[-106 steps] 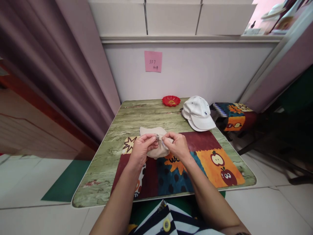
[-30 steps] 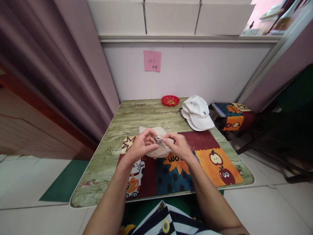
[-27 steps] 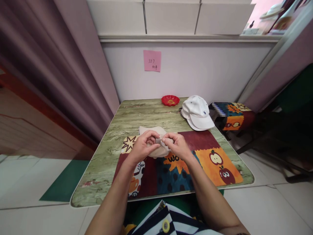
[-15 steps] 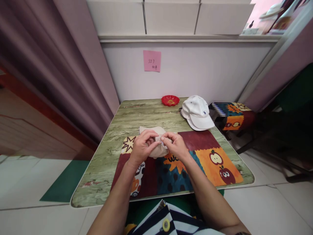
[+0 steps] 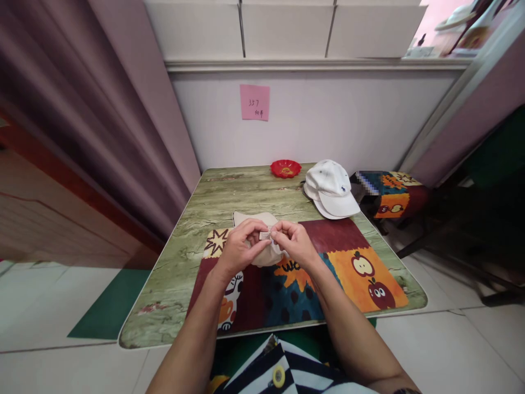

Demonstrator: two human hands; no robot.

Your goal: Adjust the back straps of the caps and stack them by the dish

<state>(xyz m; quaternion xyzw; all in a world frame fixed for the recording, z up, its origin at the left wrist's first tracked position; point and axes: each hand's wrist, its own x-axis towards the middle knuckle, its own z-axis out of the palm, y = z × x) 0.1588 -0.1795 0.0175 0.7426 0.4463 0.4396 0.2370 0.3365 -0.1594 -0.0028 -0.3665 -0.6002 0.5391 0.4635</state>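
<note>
A beige cap (image 5: 266, 258) lies on the patterned placemat (image 5: 287, 312), partly covered by both hands. Above it, a small whitish label (image 5: 264, 236) with tiny marks, too small to read, is stretched between my fingers. My left hand (image 5: 243, 245) pinches the label's left end between thumb and fingers. At the other end, the thumb and forefinger of my right hand (image 5: 296, 242) are closed on it. Whether the label is sewn to the cap is hidden. White caps (image 5: 331, 186), stacked, sit to the right of my right hand at the table's edge.
A red scalloped dish (image 5: 286, 168) stands at the back of the green wood-patterned table (image 5: 168, 273). On the wall is a pink note (image 5: 255, 102). A stool or bench with a patterned cover (image 5: 394, 202) stands right of the table. Purple curtains (image 5: 102, 109) hang at left.
The label has tilted and shows a little more of its face. My right fingertips have shifted slightly on it. The caps and dish stay where they were.
</note>
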